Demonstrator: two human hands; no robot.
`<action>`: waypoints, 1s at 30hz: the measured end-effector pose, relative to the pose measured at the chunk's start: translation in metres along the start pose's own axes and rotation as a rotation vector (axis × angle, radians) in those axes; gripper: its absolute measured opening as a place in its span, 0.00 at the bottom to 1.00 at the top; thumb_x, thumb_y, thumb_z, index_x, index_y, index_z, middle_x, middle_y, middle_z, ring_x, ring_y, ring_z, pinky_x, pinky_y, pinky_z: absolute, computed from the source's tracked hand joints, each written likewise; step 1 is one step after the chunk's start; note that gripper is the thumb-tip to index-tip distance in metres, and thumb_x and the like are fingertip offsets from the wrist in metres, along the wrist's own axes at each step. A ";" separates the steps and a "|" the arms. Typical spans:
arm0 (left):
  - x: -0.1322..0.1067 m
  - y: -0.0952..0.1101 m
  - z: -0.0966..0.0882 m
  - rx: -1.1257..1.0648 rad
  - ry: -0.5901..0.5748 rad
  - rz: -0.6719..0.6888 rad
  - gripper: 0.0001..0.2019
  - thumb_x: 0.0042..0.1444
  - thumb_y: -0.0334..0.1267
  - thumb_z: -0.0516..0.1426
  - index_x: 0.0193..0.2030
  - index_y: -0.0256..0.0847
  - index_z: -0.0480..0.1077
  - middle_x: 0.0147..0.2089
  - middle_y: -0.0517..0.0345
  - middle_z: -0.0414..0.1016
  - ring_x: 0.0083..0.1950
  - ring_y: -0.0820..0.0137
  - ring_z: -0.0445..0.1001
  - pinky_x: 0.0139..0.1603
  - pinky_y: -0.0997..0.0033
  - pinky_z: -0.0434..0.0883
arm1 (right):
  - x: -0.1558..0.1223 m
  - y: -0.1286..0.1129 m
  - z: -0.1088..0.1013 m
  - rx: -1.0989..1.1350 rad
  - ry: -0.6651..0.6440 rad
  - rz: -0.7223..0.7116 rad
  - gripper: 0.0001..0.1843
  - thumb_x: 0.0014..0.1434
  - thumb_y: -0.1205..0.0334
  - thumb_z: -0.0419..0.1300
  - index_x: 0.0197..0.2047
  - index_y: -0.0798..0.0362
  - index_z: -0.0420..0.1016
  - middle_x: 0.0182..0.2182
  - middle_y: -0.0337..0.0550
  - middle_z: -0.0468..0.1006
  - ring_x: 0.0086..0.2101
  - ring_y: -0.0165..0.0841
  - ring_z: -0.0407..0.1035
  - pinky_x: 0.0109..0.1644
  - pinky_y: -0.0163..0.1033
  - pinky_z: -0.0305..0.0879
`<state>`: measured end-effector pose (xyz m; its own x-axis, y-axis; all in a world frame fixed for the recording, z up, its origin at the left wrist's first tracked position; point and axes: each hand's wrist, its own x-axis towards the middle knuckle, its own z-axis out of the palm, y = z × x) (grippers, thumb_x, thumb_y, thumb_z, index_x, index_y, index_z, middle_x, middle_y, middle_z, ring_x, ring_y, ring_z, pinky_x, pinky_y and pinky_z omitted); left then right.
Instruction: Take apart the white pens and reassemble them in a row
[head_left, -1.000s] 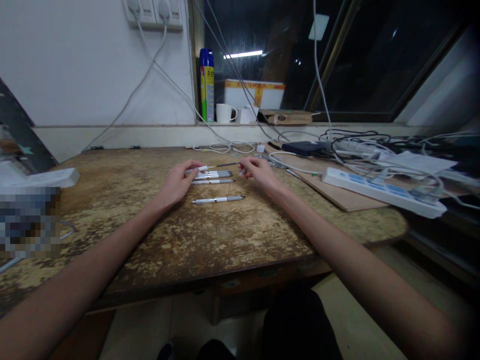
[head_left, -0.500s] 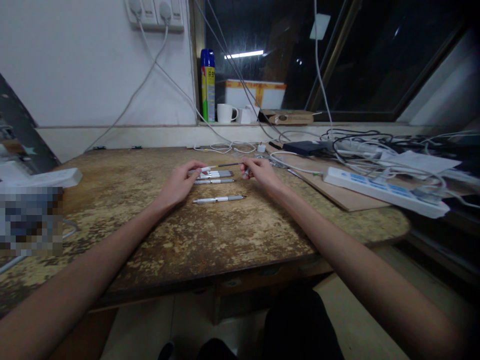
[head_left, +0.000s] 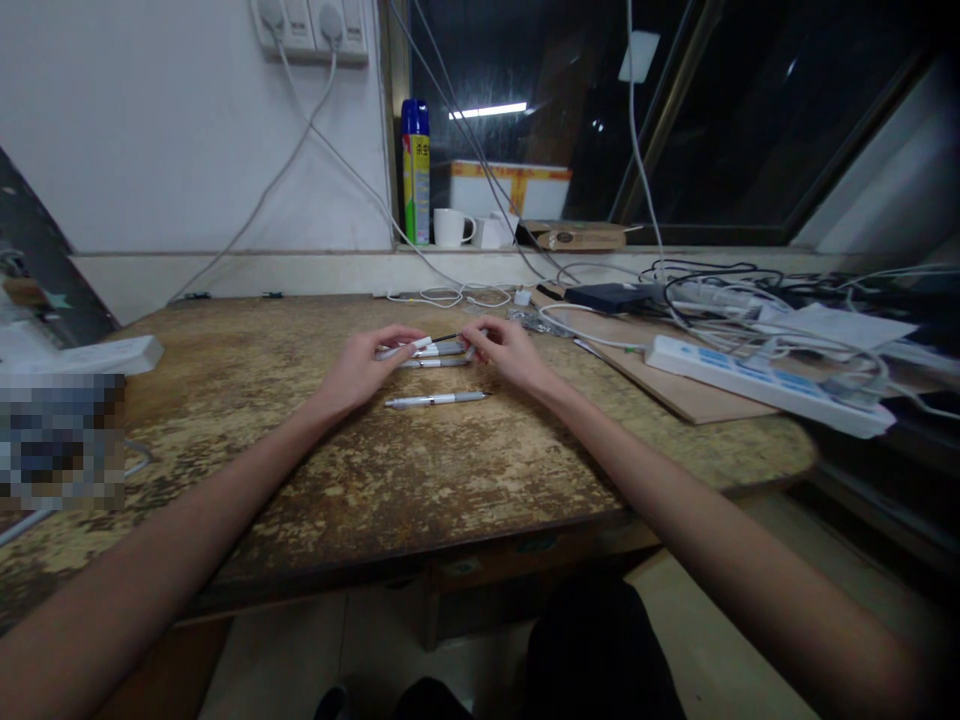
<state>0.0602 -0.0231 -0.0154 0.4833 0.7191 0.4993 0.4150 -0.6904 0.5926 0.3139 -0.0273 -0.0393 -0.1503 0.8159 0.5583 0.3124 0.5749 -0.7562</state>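
Note:
Both my hands rest on a worn wooden table (head_left: 420, 470) over a small row of pens. My left hand (head_left: 365, 365) pinches the white end of a thin pen part (head_left: 429, 343). My right hand (head_left: 504, 350) is closed on the other end of the same part, so only a short dark stretch shows between the two hands. Under it lie two more pens (head_left: 439, 357), side by side. A single silver pen (head_left: 435, 399) lies alone, nearer to me, touched by neither hand.
A white power strip (head_left: 757, 383) and tangled cables (head_left: 720, 290) sit on a board at the right. A spray can (head_left: 415, 170), mugs (head_left: 451, 227) and boxes stand on the window sill. A white object (head_left: 112, 353) lies at the table's left edge.
My right hand has slid left toward my left hand, and the visible length of the thin part between them has shrunk. The lone pen has not moved.

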 end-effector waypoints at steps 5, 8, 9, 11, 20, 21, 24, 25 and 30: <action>-0.001 0.006 -0.001 0.000 -0.035 -0.024 0.16 0.64 0.47 0.58 0.52 0.44 0.80 0.52 0.52 0.83 0.49 0.60 0.79 0.53 0.59 0.71 | -0.001 -0.003 0.005 0.015 -0.023 -0.011 0.20 0.63 0.42 0.62 0.36 0.52 0.76 0.28 0.39 0.76 0.27 0.31 0.67 0.33 0.36 0.62; -0.002 0.006 -0.001 0.011 -0.042 -0.029 0.16 0.63 0.48 0.58 0.51 0.45 0.81 0.50 0.52 0.84 0.47 0.60 0.79 0.51 0.58 0.72 | -0.002 -0.007 0.003 -0.001 -0.019 0.015 0.20 0.63 0.43 0.61 0.35 0.52 0.77 0.27 0.39 0.76 0.27 0.31 0.67 0.33 0.36 0.62; -0.002 0.007 -0.001 0.016 -0.040 -0.027 0.16 0.63 0.48 0.59 0.51 0.45 0.81 0.50 0.53 0.84 0.46 0.60 0.79 0.51 0.58 0.72 | -0.002 -0.009 0.002 -0.005 -0.018 0.027 0.19 0.63 0.43 0.61 0.34 0.52 0.77 0.26 0.39 0.76 0.27 0.31 0.67 0.33 0.36 0.62; -0.002 0.008 -0.002 0.022 -0.031 -0.026 0.16 0.63 0.48 0.59 0.51 0.45 0.81 0.50 0.53 0.84 0.47 0.59 0.79 0.52 0.58 0.72 | -0.003 -0.012 0.002 -0.010 -0.021 0.052 0.19 0.63 0.44 0.61 0.33 0.52 0.77 0.26 0.39 0.75 0.28 0.31 0.67 0.34 0.36 0.62; -0.001 0.009 -0.001 -0.002 -0.010 -0.049 0.17 0.64 0.49 0.58 0.52 0.45 0.81 0.52 0.52 0.84 0.51 0.58 0.79 0.56 0.56 0.71 | -0.001 -0.010 0.006 0.123 0.007 0.211 0.24 0.65 0.40 0.57 0.32 0.53 0.78 0.28 0.43 0.78 0.30 0.32 0.70 0.39 0.37 0.68; -0.001 0.008 -0.001 -0.007 0.000 -0.048 0.17 0.64 0.49 0.58 0.52 0.45 0.81 0.52 0.52 0.84 0.51 0.58 0.79 0.56 0.56 0.71 | 0.000 -0.008 0.005 0.145 0.035 0.239 0.23 0.65 0.42 0.57 0.32 0.53 0.77 0.28 0.43 0.78 0.30 0.33 0.71 0.41 0.38 0.69; -0.001 0.005 -0.001 0.004 0.027 -0.053 0.16 0.65 0.49 0.58 0.52 0.46 0.81 0.53 0.52 0.84 0.52 0.58 0.79 0.58 0.55 0.71 | 0.003 -0.005 0.002 0.185 0.135 0.252 0.10 0.62 0.55 0.60 0.35 0.53 0.78 0.30 0.42 0.79 0.33 0.32 0.73 0.46 0.38 0.70; -0.001 0.004 -0.002 0.012 0.032 -0.058 0.16 0.65 0.49 0.58 0.52 0.46 0.81 0.53 0.52 0.84 0.53 0.58 0.79 0.59 0.55 0.70 | 0.003 -0.005 0.001 0.204 0.162 0.246 0.07 0.60 0.60 0.61 0.36 0.53 0.78 0.32 0.41 0.79 0.34 0.31 0.73 0.48 0.38 0.70; -0.001 0.001 -0.002 0.024 0.043 -0.071 0.16 0.65 0.50 0.58 0.51 0.47 0.81 0.53 0.52 0.83 0.54 0.57 0.79 0.60 0.53 0.70 | 0.004 -0.008 -0.001 0.342 0.221 0.294 0.06 0.55 0.64 0.61 0.38 0.52 0.77 0.36 0.42 0.79 0.37 0.31 0.74 0.51 0.40 0.72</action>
<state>0.0587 -0.0244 -0.0138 0.4186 0.7684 0.4840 0.4653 -0.6392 0.6123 0.3117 -0.0284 -0.0311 0.1119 0.9352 0.3361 -0.0190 0.3402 -0.9402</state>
